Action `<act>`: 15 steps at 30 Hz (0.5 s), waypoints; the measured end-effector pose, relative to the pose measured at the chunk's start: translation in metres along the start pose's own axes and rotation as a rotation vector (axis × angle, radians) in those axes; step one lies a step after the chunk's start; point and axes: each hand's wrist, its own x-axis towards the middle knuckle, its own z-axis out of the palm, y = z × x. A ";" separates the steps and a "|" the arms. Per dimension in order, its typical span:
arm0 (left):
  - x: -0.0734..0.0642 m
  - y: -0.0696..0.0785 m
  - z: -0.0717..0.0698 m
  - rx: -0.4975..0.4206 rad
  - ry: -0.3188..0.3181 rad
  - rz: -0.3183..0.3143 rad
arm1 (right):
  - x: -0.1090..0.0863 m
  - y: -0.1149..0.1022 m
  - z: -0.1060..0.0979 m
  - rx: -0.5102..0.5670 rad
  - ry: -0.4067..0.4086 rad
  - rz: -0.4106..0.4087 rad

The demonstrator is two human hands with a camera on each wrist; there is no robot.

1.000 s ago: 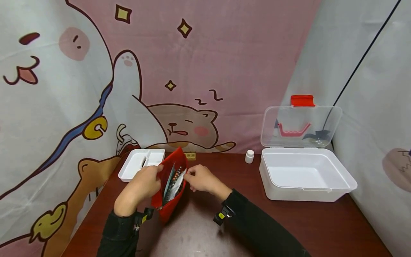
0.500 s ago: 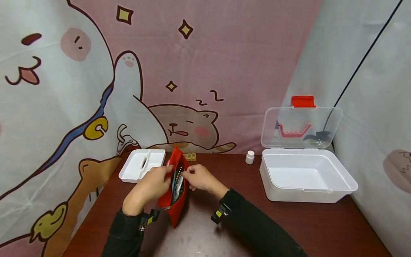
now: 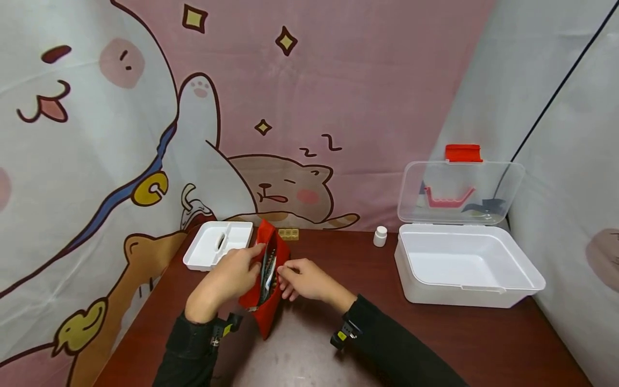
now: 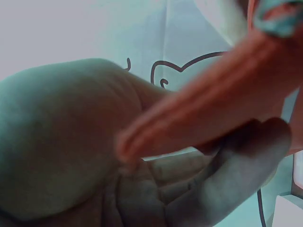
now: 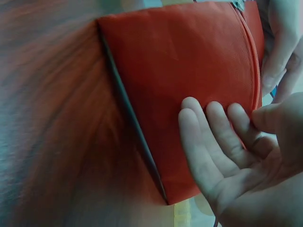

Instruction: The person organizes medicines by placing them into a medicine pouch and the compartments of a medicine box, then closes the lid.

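Observation:
A red zip pouch (image 3: 267, 318) stands on the table with its mouth up and parted. Inside show a white packet (image 3: 270, 277) and several dark, beaded-looking items, mostly hidden by the pouch walls. On the left side of the mouth, my left hand (image 3: 229, 280) grips the rim between thumb and fingers. My right hand (image 3: 309, 279) pinches the right rim between thumb and forefinger. Its other fingers (image 5: 217, 113) lie along the outer face of the pouch in the right wrist view. A blurred strip of red rim runs through the left hand in the left wrist view.
A white divided tray (image 3: 203, 259) lies behind my left hand. Beyond the pouch sits a small yellow block piece (image 3: 288, 234) by the back edge. A white bottle (image 3: 380, 236) stands right of centre, beside a white box (image 3: 459, 295) with its clear lid (image 3: 411, 185) raised.
My left hand has moved to the right with the left rim, and the pouch mouth has become narrower. My right hand stays at the right rim.

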 end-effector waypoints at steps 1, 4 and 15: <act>-0.001 -0.001 -0.001 0.001 0.002 -0.004 | -0.003 0.000 0.001 -0.008 -0.014 -0.005; -0.006 -0.004 -0.002 0.002 0.018 -0.001 | -0.013 0.000 0.006 -0.059 -0.064 -0.027; -0.026 -0.010 -0.001 -0.068 0.143 0.104 | -0.033 -0.002 0.009 -0.341 -0.239 -0.216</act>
